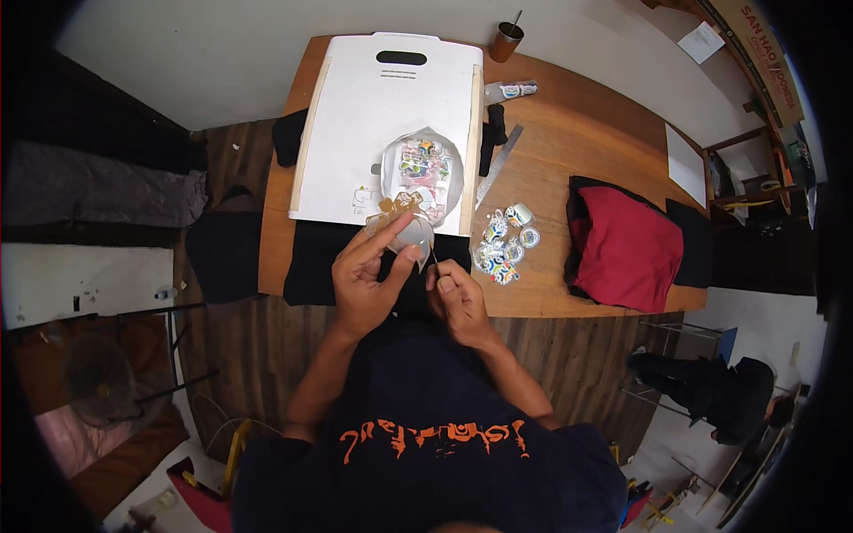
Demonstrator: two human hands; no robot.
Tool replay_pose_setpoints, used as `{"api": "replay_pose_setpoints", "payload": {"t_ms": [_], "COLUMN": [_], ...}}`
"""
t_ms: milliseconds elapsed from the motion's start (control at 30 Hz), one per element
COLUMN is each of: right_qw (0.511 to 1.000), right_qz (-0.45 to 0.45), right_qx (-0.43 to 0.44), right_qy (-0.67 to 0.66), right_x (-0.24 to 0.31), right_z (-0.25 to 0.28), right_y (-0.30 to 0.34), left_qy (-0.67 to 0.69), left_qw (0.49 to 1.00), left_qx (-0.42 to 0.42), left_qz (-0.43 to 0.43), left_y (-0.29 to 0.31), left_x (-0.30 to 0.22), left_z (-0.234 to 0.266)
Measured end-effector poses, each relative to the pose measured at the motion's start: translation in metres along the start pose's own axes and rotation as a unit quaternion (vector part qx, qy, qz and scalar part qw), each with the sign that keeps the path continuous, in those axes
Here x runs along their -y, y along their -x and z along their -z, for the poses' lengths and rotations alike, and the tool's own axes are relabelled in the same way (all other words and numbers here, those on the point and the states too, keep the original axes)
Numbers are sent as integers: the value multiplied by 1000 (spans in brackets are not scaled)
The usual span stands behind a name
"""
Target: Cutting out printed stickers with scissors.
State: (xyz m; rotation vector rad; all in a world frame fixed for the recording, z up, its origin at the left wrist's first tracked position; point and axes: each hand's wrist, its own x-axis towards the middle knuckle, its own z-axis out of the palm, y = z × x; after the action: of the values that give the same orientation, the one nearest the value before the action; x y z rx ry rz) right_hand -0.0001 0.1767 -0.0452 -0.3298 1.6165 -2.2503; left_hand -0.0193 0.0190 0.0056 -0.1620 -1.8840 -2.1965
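My left hand (362,277) pinches a pale, translucent sheet piece (411,236) between thumb and fingers, in front of the white board's near edge. A brownish patterned part (395,206) shows by the fingertips. Close by on the right, my right hand (460,304) is closed on a thin, dark, pointed tool (434,254) at the sheet's edge; its kind is hidden by the fingers. Just beyond both hands, a pale, roundish plastic wrapper (455,182) with colourful printed stickers (422,164) lies on the white board (342,124).
Several cut-out stickers (498,253) and a metal ruler (499,164) lie right of the board on the wooden table (569,133). Black cloth (311,258) lies under the board. Farther right is folded red cloth (626,244). A brown cup (506,43) stands at the back.
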Motion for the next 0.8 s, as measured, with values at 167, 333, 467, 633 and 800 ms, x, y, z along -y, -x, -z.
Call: {"api": "replay_pose_setpoints", "payload": {"t_ms": [167,333,467,633,800], "right_qw": [1000,1000,1000,1000,1000], "right_qz": [2,4,10,19,25], "right_qx": [1,13,7,-1,3], "right_qy": [11,2,5,-2,1], "right_x": [0,1,-2,0,3], "right_z": [0,4,6,10,6], "right_y": [-1,-1,-1,-2,-5], "left_qy": [-2,-4,1,-4,2], "left_qw": [1000,1000,1000,1000,1000], "left_qx": [-5,-13,-18,-19,-21], "left_qz": [1,-5,5,3,5], "left_y": [-1,-2,-1,-1,-4], "left_x": [0,0,0,0,-2], "left_z": [0,-3,-1,-3,-4]}}
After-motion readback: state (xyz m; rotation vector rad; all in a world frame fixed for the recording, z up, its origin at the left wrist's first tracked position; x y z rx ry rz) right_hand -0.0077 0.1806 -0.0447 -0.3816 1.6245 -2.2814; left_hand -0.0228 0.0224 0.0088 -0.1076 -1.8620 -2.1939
